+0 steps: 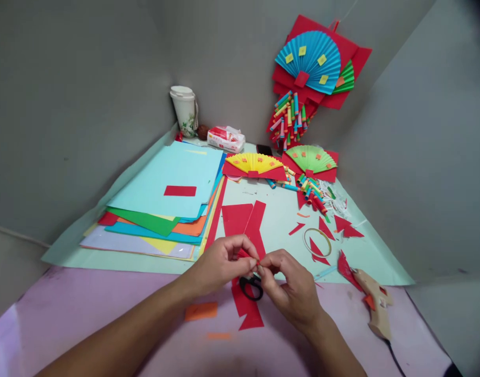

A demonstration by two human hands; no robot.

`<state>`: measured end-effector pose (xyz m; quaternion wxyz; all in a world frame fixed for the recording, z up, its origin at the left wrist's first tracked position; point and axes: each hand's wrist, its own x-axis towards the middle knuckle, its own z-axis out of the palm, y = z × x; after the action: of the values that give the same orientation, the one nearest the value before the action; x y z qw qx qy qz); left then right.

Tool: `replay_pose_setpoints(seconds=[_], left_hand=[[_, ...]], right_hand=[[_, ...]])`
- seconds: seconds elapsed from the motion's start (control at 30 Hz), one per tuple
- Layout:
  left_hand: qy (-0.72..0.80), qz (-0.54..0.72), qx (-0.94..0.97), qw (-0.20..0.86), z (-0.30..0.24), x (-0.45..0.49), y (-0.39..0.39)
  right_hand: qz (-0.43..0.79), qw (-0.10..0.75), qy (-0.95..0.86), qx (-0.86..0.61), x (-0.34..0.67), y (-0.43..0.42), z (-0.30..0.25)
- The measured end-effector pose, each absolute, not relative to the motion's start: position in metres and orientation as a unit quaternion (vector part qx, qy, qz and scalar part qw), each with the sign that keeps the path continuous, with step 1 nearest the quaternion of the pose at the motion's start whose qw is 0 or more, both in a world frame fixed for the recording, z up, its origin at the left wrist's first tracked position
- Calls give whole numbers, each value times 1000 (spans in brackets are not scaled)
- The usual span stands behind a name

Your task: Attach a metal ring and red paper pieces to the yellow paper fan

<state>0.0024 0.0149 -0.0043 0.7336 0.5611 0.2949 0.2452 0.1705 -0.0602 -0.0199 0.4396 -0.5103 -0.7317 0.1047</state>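
Note:
Both my hands meet low in the middle of the head view. My left hand (224,261) and my right hand (291,285) each pinch one small red paper piece (251,256) between thumb and fingertips. Black-handled scissors (251,287) lie on the table just below my fingers, on top of red paper cut-offs (248,311). More red paper strips (244,220) lie just beyond my hands.
A stack of coloured paper sheets (165,209) lies at the left. Yellow (254,163) and green (309,158) paper fans lie at the back; a blue fan (308,60) hangs on the wall. A tape ring (317,242), glue gun (375,303), cup (184,110) and orange scrap (201,310) are around.

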Motion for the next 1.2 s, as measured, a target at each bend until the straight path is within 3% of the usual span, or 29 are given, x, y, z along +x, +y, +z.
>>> replay_pose_setpoints(seconds=[0.77,1.1,1.2], left_hand=[[348,286,573,685,-28,5,24],[394,280,656,580,-9,-2,20],[394,267,651,591,-10,0,22]], right_hand=[[133,449,-699,-541,162,-48,-42],[299,494,-580,-575,147,-51,-35],[284,495,-588,-573,148,-49,-38]])
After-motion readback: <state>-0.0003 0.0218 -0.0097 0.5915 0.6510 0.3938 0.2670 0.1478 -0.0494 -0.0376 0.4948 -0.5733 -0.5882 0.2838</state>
